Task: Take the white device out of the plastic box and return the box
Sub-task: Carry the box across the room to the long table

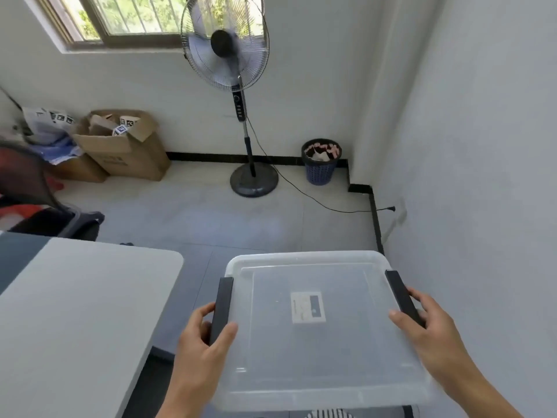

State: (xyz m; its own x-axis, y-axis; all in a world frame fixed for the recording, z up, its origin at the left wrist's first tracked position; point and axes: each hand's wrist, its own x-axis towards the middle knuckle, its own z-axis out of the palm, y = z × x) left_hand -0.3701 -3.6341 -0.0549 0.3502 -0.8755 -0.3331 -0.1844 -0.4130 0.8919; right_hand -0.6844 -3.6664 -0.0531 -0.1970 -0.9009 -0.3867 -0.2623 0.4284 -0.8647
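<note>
At the far left, against the wall, an open cardboard box (120, 152) holds crumpled cardboard and printed markers. A white table (75, 312) fills the lower left. The left hand (200, 342) is curled around the black latch (222, 309) on the left edge of the lidded plastic box (316, 351); its contents cannot be made out. The right hand (428, 324) grips the right latch (402, 297). Farther back stand a fan (226, 43) and a blue wastebasket (321, 161) holding litter.

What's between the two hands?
The clear plastic box, lid on: left hand and right hand each grip a black latch, per the head view.
</note>
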